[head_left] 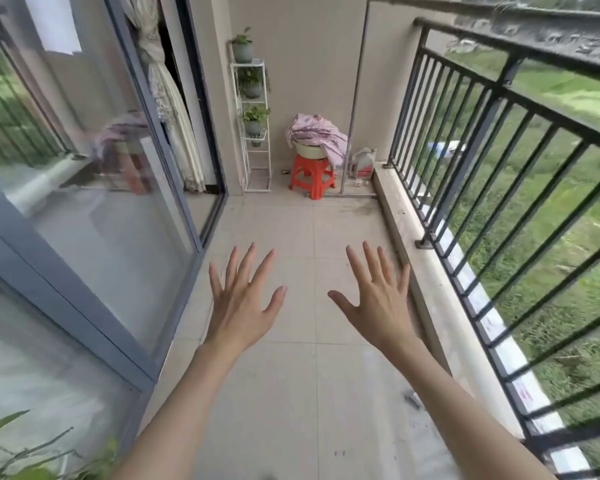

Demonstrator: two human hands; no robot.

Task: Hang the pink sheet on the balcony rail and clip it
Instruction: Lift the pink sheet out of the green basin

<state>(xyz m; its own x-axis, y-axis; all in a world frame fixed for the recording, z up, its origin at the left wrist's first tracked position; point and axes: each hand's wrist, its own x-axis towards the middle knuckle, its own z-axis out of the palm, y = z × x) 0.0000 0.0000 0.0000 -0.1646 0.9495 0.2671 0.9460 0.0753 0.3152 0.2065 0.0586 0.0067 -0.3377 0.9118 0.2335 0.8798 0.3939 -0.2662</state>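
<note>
The pink sheet (pixel 317 135) lies crumpled in a pale basin (pixel 309 151) on a red plastic stool (pixel 313 176) at the far end of the balcony. The dark metal balcony rail (pixel 520 81) runs along the right side. My left hand (pixel 243 299) and my right hand (pixel 378 299) are stretched out in front of me over the tiled floor, palms down, fingers spread and straight, holding nothing. Both are far from the sheet. No clips are visible.
A white plant rack (pixel 255 123) with potted plants stands left of the stool. A plastic jug (pixel 362 162) sits by the far corner. Sliding glass doors (pixel 101 202) line the left. A low concrete ledge (pixel 426 271) runs under the rail.
</note>
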